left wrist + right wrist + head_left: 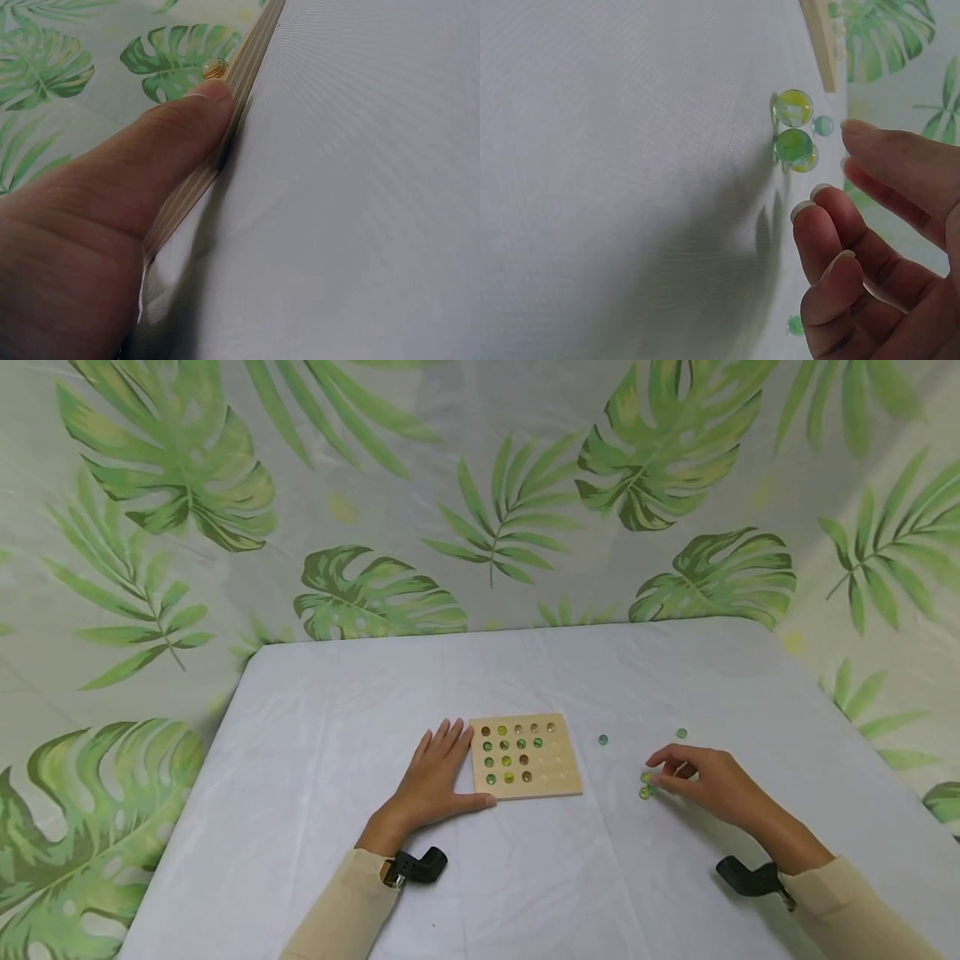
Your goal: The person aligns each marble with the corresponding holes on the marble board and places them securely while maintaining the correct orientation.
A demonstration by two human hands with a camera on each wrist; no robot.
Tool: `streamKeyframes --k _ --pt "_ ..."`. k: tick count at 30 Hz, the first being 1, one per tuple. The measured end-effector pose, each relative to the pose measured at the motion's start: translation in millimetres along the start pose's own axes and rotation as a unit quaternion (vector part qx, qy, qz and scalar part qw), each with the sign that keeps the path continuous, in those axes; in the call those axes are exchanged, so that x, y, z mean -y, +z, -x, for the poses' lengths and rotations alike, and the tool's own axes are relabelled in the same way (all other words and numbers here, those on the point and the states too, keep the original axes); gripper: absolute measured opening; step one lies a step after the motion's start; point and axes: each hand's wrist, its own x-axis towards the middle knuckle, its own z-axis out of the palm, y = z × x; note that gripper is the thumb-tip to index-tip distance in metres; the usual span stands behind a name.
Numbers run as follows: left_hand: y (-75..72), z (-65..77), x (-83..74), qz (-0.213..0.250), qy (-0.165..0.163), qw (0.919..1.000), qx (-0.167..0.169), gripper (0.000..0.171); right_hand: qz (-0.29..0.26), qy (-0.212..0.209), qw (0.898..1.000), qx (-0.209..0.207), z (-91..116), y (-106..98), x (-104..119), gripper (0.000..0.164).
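Note:
A wooden board (568, 770) with rows of round hollows lies flat, many of the hollows filled with green, yellow, brown and clear glass marbles. My left hand (431, 783) rests at its left side, fingers extended along the edge. In the left wrist view, the thumb touches the board's side (251, 67) beside an amber-swirled marble (214, 69). To the right of the board, my right hand (705, 781) hovers over a small cluster with a yellow marble (793, 108) and a green marble (793, 145). Its thumb and fingers stand apart, loosely bent, holding nothing.
A blue-green marble (603, 739) lies between board and right hand. Another green marble (682, 732) sits beyond the right hand. White cloth covers the table (360, 693), and a leaf-patterned curtain (525, 410) hangs behind it.

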Motion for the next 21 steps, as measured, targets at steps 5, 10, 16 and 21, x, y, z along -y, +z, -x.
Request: streamKeyframes --k 5,10,16,21 --pt "-0.6 0.3 -0.8 0.003 -0.002 1.0000 0.002 0.112 -0.008 0.006 1.000 0.003 4.2 1.0 -3.4 0.016" --pt "-0.9 0.5 -0.7 0.004 -0.002 1.0000 0.002 0.112 -0.012 0.013 1.000 0.003 7.1 2.6 -6.3 0.016" --pt "-0.9 0.2 -0.2 0.003 -0.002 1.0000 0.005 0.113 -0.004 0.025 1.000 0.007 9.3 2.6 -6.7 0.015" --pt "-0.5 0.0 -0.1 0.002 -0.003 1.0000 0.008 0.113 -0.005 0.028 1.000 0.011 10.7 3.6 -7.0 0.015"
